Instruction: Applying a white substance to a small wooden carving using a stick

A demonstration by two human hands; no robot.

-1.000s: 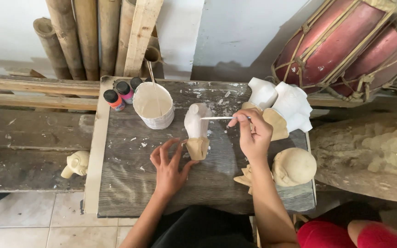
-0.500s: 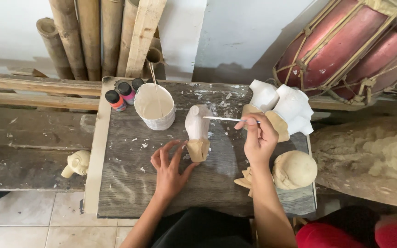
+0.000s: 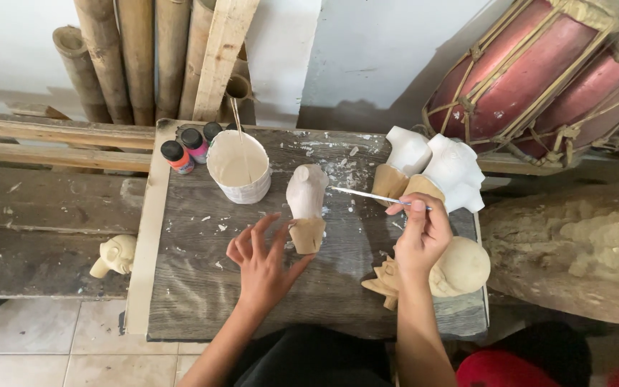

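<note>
Centre of desk [image 3: 202, 287]: carved figure [image 3: 306, 208], upright, upper part coated white, base bare wood. Left hand [image 3: 265, 266] open, fingers spread, thumb touching the base. Right hand [image 3: 424, 233] pinches a thin brush [image 3: 367, 195], tip near the figure's white part. Judged part-painted: base uncoated. Behind: white paint cup [image 3: 238, 166] with a stick; three small bottles [image 3: 189, 145], dark caps, orange and pink bodies. Right: two white-coated figures [image 3: 435, 166], one unpainted carving [image 3: 460, 269].
</note>
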